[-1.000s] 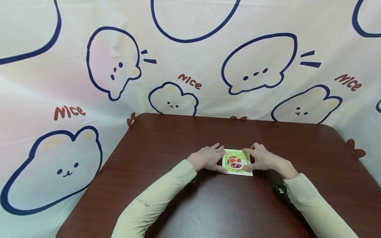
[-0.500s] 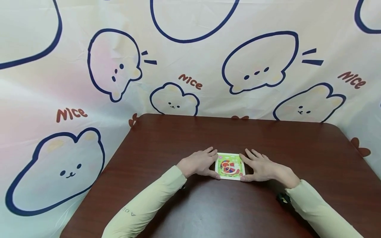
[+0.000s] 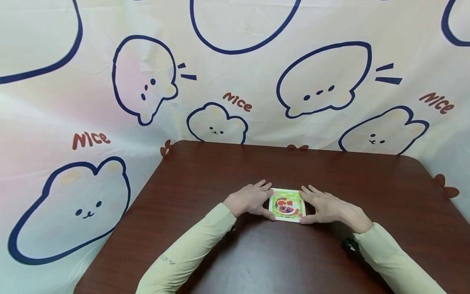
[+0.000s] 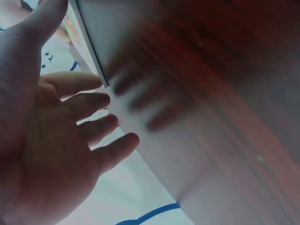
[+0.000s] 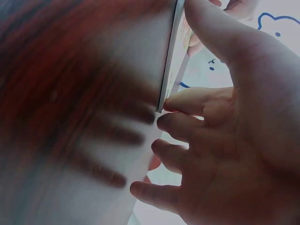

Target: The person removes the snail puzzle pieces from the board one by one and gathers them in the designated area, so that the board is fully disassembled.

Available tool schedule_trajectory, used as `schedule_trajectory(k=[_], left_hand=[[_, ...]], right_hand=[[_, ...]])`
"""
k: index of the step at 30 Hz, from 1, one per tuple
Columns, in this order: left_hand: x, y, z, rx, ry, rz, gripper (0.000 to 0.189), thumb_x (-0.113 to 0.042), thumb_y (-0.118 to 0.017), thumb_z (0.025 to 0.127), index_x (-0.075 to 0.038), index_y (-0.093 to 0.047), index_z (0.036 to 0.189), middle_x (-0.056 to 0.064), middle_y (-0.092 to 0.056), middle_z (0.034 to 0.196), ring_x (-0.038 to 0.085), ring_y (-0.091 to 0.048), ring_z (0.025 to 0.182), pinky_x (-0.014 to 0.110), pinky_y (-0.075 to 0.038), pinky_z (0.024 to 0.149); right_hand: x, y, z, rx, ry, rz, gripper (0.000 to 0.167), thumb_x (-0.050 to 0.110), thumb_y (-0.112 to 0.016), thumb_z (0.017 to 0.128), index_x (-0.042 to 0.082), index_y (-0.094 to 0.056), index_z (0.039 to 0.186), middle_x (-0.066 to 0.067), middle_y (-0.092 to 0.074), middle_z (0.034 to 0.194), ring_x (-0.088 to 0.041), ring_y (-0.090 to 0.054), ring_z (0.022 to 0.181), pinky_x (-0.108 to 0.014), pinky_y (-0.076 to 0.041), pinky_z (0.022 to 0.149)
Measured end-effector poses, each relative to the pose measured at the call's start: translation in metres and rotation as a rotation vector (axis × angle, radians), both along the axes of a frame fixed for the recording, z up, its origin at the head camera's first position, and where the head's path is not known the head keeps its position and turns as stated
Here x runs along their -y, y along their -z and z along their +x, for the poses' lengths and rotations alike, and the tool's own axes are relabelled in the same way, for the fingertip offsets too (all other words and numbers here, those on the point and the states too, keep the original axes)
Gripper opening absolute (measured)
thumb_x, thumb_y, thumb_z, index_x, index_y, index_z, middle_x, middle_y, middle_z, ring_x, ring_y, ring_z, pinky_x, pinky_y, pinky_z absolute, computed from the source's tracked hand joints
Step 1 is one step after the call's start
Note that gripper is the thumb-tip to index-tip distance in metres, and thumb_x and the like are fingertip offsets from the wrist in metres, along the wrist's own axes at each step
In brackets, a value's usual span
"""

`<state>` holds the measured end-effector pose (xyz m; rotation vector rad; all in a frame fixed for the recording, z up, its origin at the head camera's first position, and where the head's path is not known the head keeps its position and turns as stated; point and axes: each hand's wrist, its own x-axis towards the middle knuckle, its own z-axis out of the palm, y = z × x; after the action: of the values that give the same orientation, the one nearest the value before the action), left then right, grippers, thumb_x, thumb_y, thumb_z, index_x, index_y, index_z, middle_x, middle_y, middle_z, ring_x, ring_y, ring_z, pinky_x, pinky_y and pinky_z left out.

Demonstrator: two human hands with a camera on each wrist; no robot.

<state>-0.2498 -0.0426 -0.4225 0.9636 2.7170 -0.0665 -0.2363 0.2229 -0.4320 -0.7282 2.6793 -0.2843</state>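
Note:
A thin square picture board (image 3: 287, 205) with a white border, a green ground and a red-and-blue round design lies flat on the brown table. My left hand (image 3: 250, 200) is at its left side, thumb by the near corner and fingers at the far corner. On the opposite side my right hand (image 3: 328, 207) mirrors this, thumb and index finger touching the right edge. In both wrist views the fingers are spread and fairly straight. The left wrist view has the board's edge (image 4: 89, 44) running between thumb and index finger; in the right wrist view the edge (image 5: 171, 56) does likewise.
The dark wood table (image 3: 220, 167) has rounded far corners. Behind it and along both sides hangs a pale cloth (image 3: 257, 73) printed with blue-outlined bears and the word "Nice". A dark wrist device (image 3: 350, 245) sits under the right sleeve.
The board has shifted slightly left and toward me and sits straighter. My right hand's fingers have come off its face and spread along the right edge. Little differs over the last half second.

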Motion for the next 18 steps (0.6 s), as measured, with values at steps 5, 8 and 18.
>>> schedule_trajectory(k=[5,8,18], left_hand=[[-0.005,0.004,-0.006,0.006,0.012,0.026,0.086,-0.070,-0.063,0.080,-0.021,-0.043,0.148,0.005,-0.028,0.161,0.024,-0.020,0.152,0.042,-0.029,0.118],[-0.006,0.005,-0.009,-0.009,0.035,0.070,0.078,-0.067,-0.064,0.082,-0.021,-0.050,0.144,0.006,-0.036,0.158,0.025,-0.027,0.149,0.039,-0.029,0.118],[-0.010,0.000,-0.018,-0.107,-0.022,0.205,0.045,-0.042,-0.066,0.093,-0.016,-0.063,0.129,0.001,-0.061,0.107,0.016,-0.050,0.093,0.025,-0.044,0.075]], right_hand=[[-0.005,0.002,-0.002,0.022,0.015,-0.004,0.104,0.065,-0.068,0.079,0.001,-0.031,0.152,-0.024,-0.022,0.160,-0.046,-0.017,0.148,-0.068,-0.027,0.108],[-0.006,0.003,-0.002,0.028,0.023,-0.002,0.104,0.065,-0.068,0.079,0.001,-0.031,0.152,-0.024,-0.022,0.160,-0.045,-0.018,0.148,-0.067,-0.027,0.109],[-0.005,0.001,-0.004,0.030,0.024,0.003,0.105,0.064,-0.069,0.079,-0.002,-0.030,0.151,-0.027,-0.021,0.159,-0.046,-0.018,0.147,-0.067,-0.027,0.108]])
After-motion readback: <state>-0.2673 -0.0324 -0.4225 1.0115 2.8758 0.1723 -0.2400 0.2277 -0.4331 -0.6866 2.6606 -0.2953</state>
